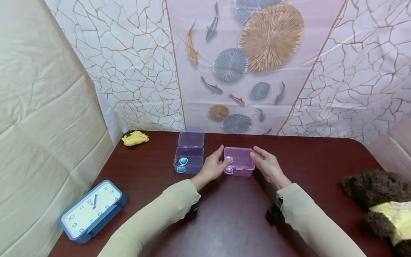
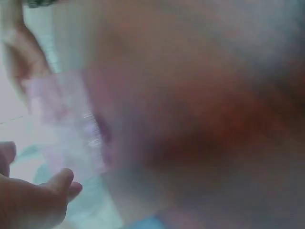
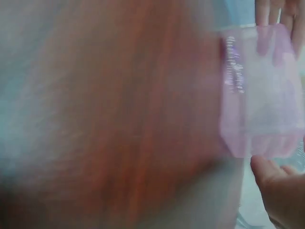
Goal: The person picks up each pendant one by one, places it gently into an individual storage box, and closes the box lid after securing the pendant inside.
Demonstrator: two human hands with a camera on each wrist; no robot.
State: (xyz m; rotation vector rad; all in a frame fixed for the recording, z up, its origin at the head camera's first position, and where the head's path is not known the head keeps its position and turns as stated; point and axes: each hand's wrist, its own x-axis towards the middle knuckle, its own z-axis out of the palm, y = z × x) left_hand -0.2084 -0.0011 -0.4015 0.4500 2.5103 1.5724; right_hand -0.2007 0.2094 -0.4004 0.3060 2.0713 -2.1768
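Observation:
A pink see-through box with its lid down stands mid-table, with purple gems in pale beaded rims in its left part. My left hand is at the box's left end, fingers stretched away from me and thumb reaching over the near-left corner in the head view. At the right end is my right hand, its extended fingers right at the box's side. In the right wrist view the right thumb tip sits at the edge of the box. The left wrist view is blurred.
Left of the pink box, a blue see-through box stands with its lid up, holding turquoise heart gems. Yellow yarn lies at the back left. A blue clock lies at the left edge, a brown plush toy at the right.

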